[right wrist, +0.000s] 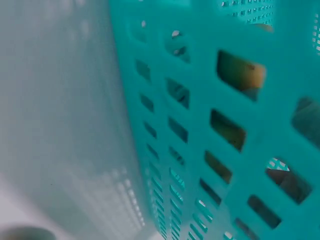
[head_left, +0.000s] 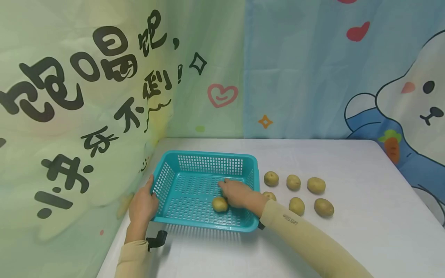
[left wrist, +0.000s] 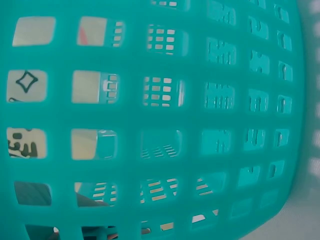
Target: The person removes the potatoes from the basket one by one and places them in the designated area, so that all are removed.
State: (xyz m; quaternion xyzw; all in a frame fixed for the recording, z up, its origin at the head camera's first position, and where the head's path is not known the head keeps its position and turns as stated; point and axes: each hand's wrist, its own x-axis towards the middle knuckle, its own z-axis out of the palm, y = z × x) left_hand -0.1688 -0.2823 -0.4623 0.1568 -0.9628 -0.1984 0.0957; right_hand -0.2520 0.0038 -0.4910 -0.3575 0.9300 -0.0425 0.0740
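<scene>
A teal mesh basket [head_left: 208, 157] stands on the white table [head_left: 365, 231]. My left hand [head_left: 143, 202] grips the basket's left rim, thumb over the edge. My right hand [head_left: 236, 192] reaches over the right wall and lies palm down inside, fingers loosely extended. One potato [head_left: 219, 204] lies on the basket floor against the thumb side of that hand. Several more potatoes [head_left: 316, 185] lie in two rows on the table just right of the basket. The left wrist view shows only the basket wall [left wrist: 165, 130]. Through the mesh [right wrist: 200, 150] in the right wrist view a potato [right wrist: 241, 73] shows.
Printed fabric backdrops [head_left: 87, 96] close the table on the left and at the back. A small black object [head_left: 157, 238] sits by my left wrist near the front edge. Bare tabletop stretches to the right and in front of the basket.
</scene>
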